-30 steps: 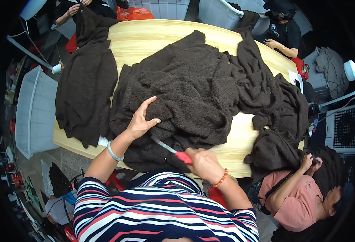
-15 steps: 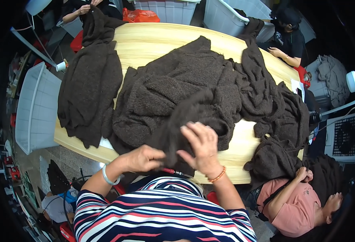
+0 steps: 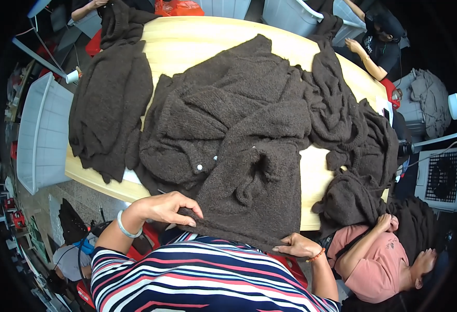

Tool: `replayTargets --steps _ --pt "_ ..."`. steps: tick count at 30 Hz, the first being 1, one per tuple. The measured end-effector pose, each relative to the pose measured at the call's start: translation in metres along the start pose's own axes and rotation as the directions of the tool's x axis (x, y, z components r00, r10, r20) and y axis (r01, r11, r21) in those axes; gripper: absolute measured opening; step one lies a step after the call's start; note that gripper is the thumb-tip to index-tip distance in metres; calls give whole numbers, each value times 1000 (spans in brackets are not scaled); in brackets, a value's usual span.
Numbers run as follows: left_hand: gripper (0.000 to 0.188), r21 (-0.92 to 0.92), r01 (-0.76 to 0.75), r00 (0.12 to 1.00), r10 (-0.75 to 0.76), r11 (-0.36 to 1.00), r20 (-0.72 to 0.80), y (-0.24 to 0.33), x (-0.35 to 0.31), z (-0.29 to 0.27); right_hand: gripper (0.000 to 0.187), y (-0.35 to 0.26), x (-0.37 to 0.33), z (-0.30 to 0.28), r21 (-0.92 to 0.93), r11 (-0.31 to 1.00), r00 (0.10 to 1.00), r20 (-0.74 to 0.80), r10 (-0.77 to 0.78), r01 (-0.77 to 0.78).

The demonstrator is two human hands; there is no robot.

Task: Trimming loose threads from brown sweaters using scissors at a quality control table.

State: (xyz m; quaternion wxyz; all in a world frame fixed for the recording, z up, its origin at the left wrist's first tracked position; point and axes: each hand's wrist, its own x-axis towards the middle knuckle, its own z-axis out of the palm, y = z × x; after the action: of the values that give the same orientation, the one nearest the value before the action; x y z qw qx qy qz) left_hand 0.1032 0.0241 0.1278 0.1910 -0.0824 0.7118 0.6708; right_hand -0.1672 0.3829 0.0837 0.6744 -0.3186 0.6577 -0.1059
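Note:
A dark brown knitted sweater (image 3: pixel 254 210) lies spread in front of me, its lower edge drawn to the table's near side. My left hand (image 3: pixel 172 209) pinches that edge at its left end, fingers closed over the cloth. At the right end of the edge, my right hand (image 3: pixel 301 245) grips the knit between thumb and fingers. Folds and a dark hollow show in the sweater's middle. Just left of it, two small pale shiny buttons (image 3: pixel 200 167) sit on brown knit. More brown knitwear (image 3: pixel 202 112) is heaped behind; where one piece ends is hard to tell.
Brown garments lie on the wooden table (image 3: pixel 187 41) at left (image 3: pixel 109 109) and right (image 3: pixel 350 190). A co-worker in pink (image 3: pixel 371 260) sits close at my right; others sit at the far corners. Grey plastic bins (image 3: pixel 44 135) stand around the table.
The lifted, blurred cloth now lies flatter, its edge pulled toward me. My right hand went from open above it to gripping its right end, lower right. My left hand moved slightly left.

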Motion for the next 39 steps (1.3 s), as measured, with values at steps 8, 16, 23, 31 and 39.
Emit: replayTargets --steps 8,16,23,31,39 --pt "26 -117 -205 953 225 972 203 -3 74 62 23 -68 2 -54 -116 904 649 -659 -380 411" --pt "30 -289 -137 907 237 948 348 6 103 89 35 -174 98 -84 -812 536 209 -496 -843 232" --pt "32 -223 -78 940 146 972 308 8 98 88 46 -168 175 -103 -848 525 686 -341 -643 71" --pt "24 -151 -92 985 112 984 132 11 79 74 16 -267 106 -145 -587 497 595 -31 -803 639" --pt "23 117 -94 866 139 989 -480 27 72 36 65 -315 168 -162 -365 457 251 -489 -835 811"
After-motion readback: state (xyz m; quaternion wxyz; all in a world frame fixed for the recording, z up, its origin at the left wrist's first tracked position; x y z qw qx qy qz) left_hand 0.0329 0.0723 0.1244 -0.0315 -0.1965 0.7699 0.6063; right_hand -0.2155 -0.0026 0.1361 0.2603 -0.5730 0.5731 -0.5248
